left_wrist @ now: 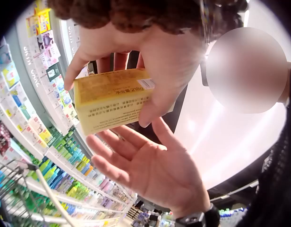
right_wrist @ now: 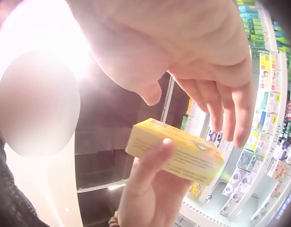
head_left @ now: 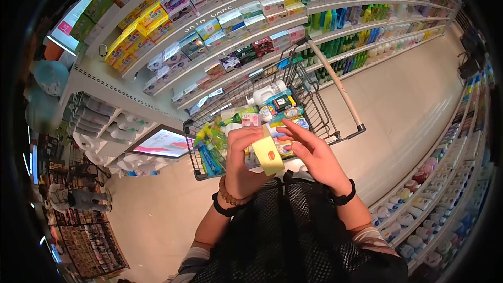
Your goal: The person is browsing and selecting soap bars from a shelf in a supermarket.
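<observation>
My left hand (head_left: 246,149), with a bead bracelet at the wrist, grips a yellow box (head_left: 267,153) in front of my chest. In the left wrist view its thumb (left_wrist: 152,106) and fingers clamp the yellow box (left_wrist: 112,100), which carries small printed text. My right hand (head_left: 298,139), with a black band on its wrist, is held open with straight fingers just beside the box. The wrist views show a small gap between the right palm (left_wrist: 152,172) and the box (right_wrist: 176,152). The left thumb (right_wrist: 147,177) presses on the box's near face.
A wire shopping cart (head_left: 314,105) filled with bottles and packs stands right ahead, handle to the right. Long shelves (head_left: 220,26) of boxed soaps and bottles run behind it. More shelves (head_left: 445,178) line the right side. Bare beige floor (head_left: 408,105) lies between them.
</observation>
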Demonstrator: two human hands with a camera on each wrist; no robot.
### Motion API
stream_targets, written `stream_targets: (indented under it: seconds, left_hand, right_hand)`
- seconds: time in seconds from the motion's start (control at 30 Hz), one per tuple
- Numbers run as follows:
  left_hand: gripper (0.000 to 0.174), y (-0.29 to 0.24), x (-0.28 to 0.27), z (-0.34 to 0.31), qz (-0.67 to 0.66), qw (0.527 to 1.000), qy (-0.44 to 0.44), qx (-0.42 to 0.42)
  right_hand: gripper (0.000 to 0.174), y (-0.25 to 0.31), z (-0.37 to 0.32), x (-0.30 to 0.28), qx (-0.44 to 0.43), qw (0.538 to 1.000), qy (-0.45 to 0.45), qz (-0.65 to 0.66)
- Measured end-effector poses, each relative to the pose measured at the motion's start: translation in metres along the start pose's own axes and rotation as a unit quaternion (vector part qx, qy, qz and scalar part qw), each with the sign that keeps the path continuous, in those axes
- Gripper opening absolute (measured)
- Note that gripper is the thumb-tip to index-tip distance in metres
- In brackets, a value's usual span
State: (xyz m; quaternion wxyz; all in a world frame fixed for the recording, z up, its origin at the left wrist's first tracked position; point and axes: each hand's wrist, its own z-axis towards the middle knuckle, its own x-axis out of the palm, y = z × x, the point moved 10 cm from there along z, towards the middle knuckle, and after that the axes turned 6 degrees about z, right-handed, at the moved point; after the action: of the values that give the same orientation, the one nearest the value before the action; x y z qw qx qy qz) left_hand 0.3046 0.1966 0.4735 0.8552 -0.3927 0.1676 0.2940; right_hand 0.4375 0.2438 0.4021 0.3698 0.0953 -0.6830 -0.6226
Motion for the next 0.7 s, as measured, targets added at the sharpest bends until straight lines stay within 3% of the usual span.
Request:
stream_targets:
  seconds: [0.1,0.17,0.3,0.37,0.47,0.7]
  left_hand:
    - [0.081,-0.003,0.021,0.007,0.036,0.999,0.01,-0.025]
    - [0.085,-0.021,0.042,0.018,0.154,0.985,0.07,0.029]
    - [0.102,-0.036,0.059,0.023,0.145,0.987,0.028,0.059]
    - [0.108,-0.035,0.07,0.02,0.142,0.989,0.028,0.038]
    - [0.107,-0.017,0.088,0.018,-0.008,0.998,0.035,-0.05]
    - [0.095,-0.036,0.115,0.027,-0.113,0.992,0.03,-0.04]
  right_hand:
    - [0.064,0.018,-0.005,0.001,0.02,0.997,0.033,0.061]
    - [0.062,0.025,-0.006,-0.01,0.005,1.0,0.006,0.003]
    - [0.061,0.021,-0.012,-0.055,0.006,0.984,-0.009,0.178]
    - [0.06,0.028,-0.017,-0.072,-0.005,0.985,-0.009,0.172]
    - [0.061,0.046,-0.028,-0.088,-0.034,0.984,-0.023,0.176]
    - [0.067,0.042,-0.048,-0.119,0.007,0.99,-0.041,0.131]
